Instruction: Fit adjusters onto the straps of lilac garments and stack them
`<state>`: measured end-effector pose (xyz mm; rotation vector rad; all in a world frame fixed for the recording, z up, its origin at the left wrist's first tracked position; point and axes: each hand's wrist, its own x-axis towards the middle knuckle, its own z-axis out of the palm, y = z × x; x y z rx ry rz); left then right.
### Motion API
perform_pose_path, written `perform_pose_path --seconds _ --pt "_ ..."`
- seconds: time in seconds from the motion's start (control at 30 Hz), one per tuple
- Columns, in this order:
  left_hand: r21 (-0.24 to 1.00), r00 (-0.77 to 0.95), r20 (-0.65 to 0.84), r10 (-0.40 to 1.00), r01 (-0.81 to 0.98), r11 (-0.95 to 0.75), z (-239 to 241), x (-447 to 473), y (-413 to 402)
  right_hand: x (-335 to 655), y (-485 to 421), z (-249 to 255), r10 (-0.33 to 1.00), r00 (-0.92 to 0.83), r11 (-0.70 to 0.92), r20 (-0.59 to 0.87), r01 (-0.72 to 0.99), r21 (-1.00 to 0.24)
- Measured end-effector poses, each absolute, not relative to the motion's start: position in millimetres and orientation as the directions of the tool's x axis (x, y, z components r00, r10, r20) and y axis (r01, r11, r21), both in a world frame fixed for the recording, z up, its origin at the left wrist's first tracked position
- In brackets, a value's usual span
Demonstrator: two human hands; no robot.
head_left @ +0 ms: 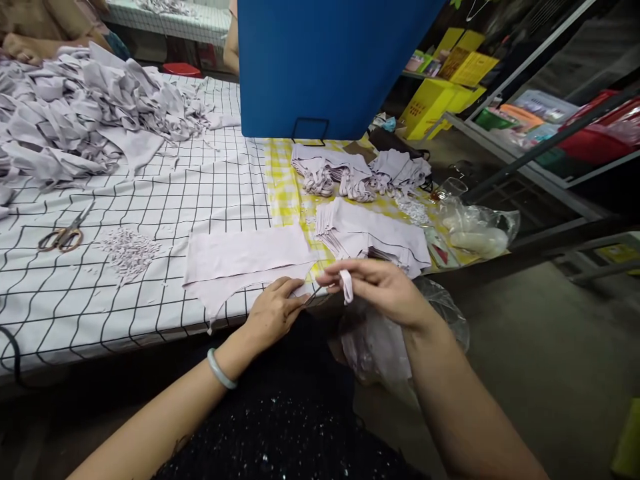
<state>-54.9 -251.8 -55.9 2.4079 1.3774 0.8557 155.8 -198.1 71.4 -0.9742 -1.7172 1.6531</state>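
My left hand (pixel 274 312) rests at the table's near edge with its fingers curled, pinching something thin and dark, perhaps small snips, against a flat pale lilac fabric piece (pixel 247 259). My right hand (pixel 380 288) hovers just to the right, fingers pinched on a small folded lilac fabric strip (pixel 347 285). Behind my right hand lies a neat stack of cut lilac pieces (pixel 373 235).
Scissors (pixel 64 235) and a heap of fabric trimmings (pixel 129 250) lie on the grid tablecloth (pixel 60 300) at left. A large pile of lilac fabric (pixel 75 113) fills the far left. Folded bundles (pixel 350 172) sit by a blue board (pixel 330 63). Plastic bags (pixel 475 230) lie right.
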Motion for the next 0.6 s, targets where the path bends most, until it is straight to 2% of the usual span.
perform_pose_path --seconds 0.17,0.3,0.4,0.47,0.53,0.6 --pt "0.486 0.368 0.405 0.837 0.689 -0.538 -56.7 -53.9 -252.9 124.6 -151.3 56.5 0.931 -0.36 0.113 0.061 0.125 -0.986" --pt "0.567 0.361 0.397 0.844 0.627 -0.534 -57.1 -54.5 -251.4 104.2 -154.0 47.8 0.923 -0.378 -0.112 -0.067 -0.098 -0.989" --pt "0.804 0.208 0.353 0.912 0.432 -0.409 -46.6 -59.4 -248.3 96.0 -174.0 38.4 0.87 -0.467 -0.215 -0.157 -0.073 -0.974" --pt "0.955 0.069 0.219 0.973 0.187 -0.229 -31.7 -64.3 -247.2 93.1 -189.9 29.9 0.84 -0.507 -0.217 -0.191 0.009 -0.976" --pt "0.997 0.005 0.07 0.998 -0.025 -0.07 -14.3 -68.5 -248.0 91.1 -204.2 21.3 0.826 -0.525 -0.185 -0.206 0.093 -0.978" --pt "0.997 -0.035 0.029 0.999 -0.076 -0.032 -0.3 -71.0 -250.6 89.2 -215.3 14.6 0.832 -0.513 -0.146 -0.21 0.163 -0.976"
